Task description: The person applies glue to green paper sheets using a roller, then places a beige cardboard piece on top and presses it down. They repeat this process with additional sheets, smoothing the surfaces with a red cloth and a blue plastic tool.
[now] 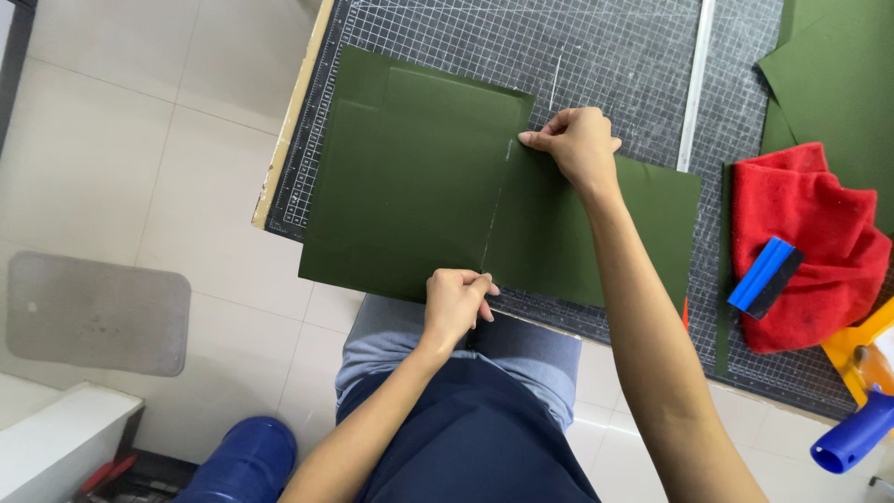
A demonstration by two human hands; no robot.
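As hands pinch, green sheet folded

Two hands, left and right, one dark green sheet, one red cloth, one blue squeegee, one cutting mat

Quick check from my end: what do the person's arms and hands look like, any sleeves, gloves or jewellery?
Both arms are bare to the frame edge, no sleeves showing. The left hand and right hand have no gloves, and no rings, watch or wristbands are visible. Fingernails look short and plain.
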